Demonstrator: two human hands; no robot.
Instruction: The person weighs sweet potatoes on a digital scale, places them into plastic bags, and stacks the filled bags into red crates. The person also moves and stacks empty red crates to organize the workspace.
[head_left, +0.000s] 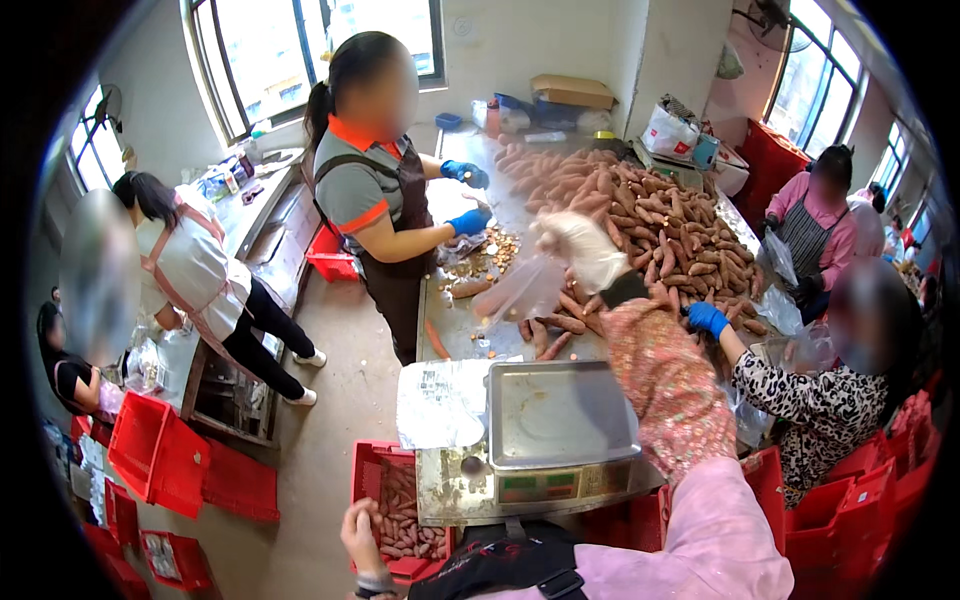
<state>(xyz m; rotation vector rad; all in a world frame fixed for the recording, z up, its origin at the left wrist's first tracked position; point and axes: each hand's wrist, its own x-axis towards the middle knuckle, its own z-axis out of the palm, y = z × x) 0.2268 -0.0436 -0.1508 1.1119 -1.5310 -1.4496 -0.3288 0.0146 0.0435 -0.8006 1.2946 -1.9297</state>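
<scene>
My right hand (581, 251), in a whitish glove, reaches over the metal table and grips a clear plastic bag (521, 292); what the bag holds is blurred. Beyond and beside it spreads a large heap of sweet potatoes (667, 225). Bare and with fingers bent, my left hand (361, 525) is low at the left, over the edge of a red crate (362, 465) of small sweet potatoes; I cannot tell whether its fingers are closed. Between my arms stands a weighing scale with a steel tray (562, 412), which has nothing on it. A white plastic sheet (439, 405) lies left of the scale.
Across the table, a person in blue gloves (469, 223) stands near cut sweet potato pieces (501, 251). At the right, a co-worker's blue-gloved hand (706, 319) touches the heap's edge, and another person sits beyond. Red crates (154, 450) stand on the floor at both sides.
</scene>
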